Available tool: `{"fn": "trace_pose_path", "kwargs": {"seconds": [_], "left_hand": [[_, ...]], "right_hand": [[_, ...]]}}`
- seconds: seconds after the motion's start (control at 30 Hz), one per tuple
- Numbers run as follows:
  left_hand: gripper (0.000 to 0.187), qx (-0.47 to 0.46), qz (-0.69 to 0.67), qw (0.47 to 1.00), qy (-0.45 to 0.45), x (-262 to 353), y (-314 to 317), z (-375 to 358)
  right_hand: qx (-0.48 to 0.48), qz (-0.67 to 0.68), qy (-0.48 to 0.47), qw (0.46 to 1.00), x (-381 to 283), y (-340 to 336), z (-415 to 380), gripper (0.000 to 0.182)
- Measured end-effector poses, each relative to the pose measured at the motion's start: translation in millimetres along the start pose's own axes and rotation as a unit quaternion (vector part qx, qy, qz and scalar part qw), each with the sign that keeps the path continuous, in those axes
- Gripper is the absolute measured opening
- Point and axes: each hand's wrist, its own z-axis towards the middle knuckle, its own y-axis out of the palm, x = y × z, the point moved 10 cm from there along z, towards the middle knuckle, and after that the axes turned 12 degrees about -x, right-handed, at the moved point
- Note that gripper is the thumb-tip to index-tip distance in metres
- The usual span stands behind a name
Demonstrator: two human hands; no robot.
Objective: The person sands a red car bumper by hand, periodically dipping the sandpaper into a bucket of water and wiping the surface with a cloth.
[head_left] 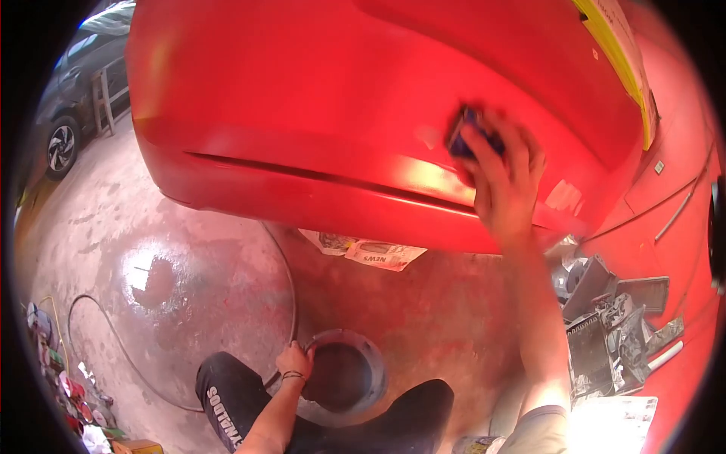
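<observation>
A large red car bumper panel (302, 129) fills the upper view. My right hand (505, 178) is stretched up and presses a dark blue sanding pad (467, 138) flat against the panel's right part. My left hand (294, 362) is low down and grips the rim of a round grey bucket (368, 356) that stands on the floor between my knees. The bucket's inside looks dark.
The wet concrete floor (181, 280) has a thin hose (91, 333) curling across it. Newspaper sheets (378, 253) lie under the panel. Stacked grey trays and parts (612, 318) sit at the right. A dark car (72, 98) stands far left. Small cans (68, 378) line the lower left.
</observation>
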Motion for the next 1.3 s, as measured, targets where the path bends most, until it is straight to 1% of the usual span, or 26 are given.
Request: {"fn": "trace_pose_path", "kwargs": {"seconds": [0.1, 0.17, 0.23, 0.33, 0.43, 0.53, 0.67, 0.77, 0.87, 0.9, 1.0, 1.03, 1.07, 1.13, 1.23, 1.3], "left_hand": [[0.05, -0.01, 0.002, 1.0, -0.004, 3.1, -1.5, 2.2], [0.051, -0.027, -0.006, 1.0, -0.006, 4.6, -1.7, -0.7], [0.051, -0.008, -0.005, 1.0, 0.0, 4.1, -0.3, -2.8], [0.05, 0.004, 0.02, 1.0, -0.002, 5.6, -7.5, -4.7], [0.05, 0.0, 0.006, 1.0, 0.003, 7.7, -5.8, -2.2], [0.049, 0.001, 0.0, 1.0, 0.002, 5.3, -3.4, -1.3], [0.049, 0.011, 0.006, 1.0, 0.009, 4.3, -2.2, 1.2], [0.05, 0.011, 0.01, 1.0, 0.02, 4.7, -1.9, 1.6], [0.051, 0.0, 0.0, 1.0, 0.013, 0.6, 3.4, 1.4], [0.051, 0.0, 0.004, 1.0, 0.007, -0.5, 3.4, -0.4], [0.05, -0.001, -0.001, 1.0, 0.005, 1.2, -1.8, 2.1], [0.05, -0.007, -0.012, 1.0, 0.007, 1.4, -3.2, 0.5], [0.049, -0.011, -0.025, 1.0, 0.008, 4.0, -3.1, 0.5], [0.047, -0.009, -0.017, 1.0, 0.001, 1.8, -2.9, 2.6], [0.043, -0.02, -0.024, 0.999, 0.011, 6.1, -5.2, -3.1], [0.04, -0.022, -0.028, 0.999, 0.03, 9.0, -7.1, -1.9]], "right_hand": [[-0.003, -0.026, -0.011, 1.0, -1.0, 1.2, -7.4, 0.045], [0.033, -0.041, -0.028, 0.998, 3.5, -7.8, 28.3, 0.048], [0.062, -0.049, -0.037, 0.996, 6.3, -8.8, 42.6, 0.048], [0.026, 0.022, -0.029, 0.999, -1.2, 3.9, -8.1, 0.049], [-0.023, 0.018, -0.011, 1.0, -8.4, 3.2, -17.7, 0.048], [-0.031, 0.017, -0.003, 0.999, -1.0, -1.1, 16.3, 0.045], [-0.024, 0.016, 0.015, 0.999, 11.9, 0.9, -21.1, 0.044], [-0.013, 0.013, -0.022, 1.0, 0.6, -3.0, 11.9, 0.047], [0.006, -0.035, -0.082, 0.996, -8.2, -3.7, 58.1, 0.048], [0.01, -0.021, -0.109, 0.994, -6.2, -8.9, 54.9, 0.048], [0.012, -0.013, -0.089, 0.996, 40.6, -21.7, 26.1, 0.048], [0.025, -0.017, -0.073, 0.997, 42.2, -23.3, 22.3, 0.047], [0.023, -0.005, -0.086, 0.996, 38.7, -16.1, 25.6, 0.047], [0.019, 0.023, -0.101, 0.994, 11.7, -7.6, 42.2, 0.049], [-0.01, 0.01, -0.095, 0.995, 7.9, -11.5, 45.9, 0.051], [0.005, 0.019, -0.071, 0.997, 45.3, -14.7, 10.2, 0.05]]}}
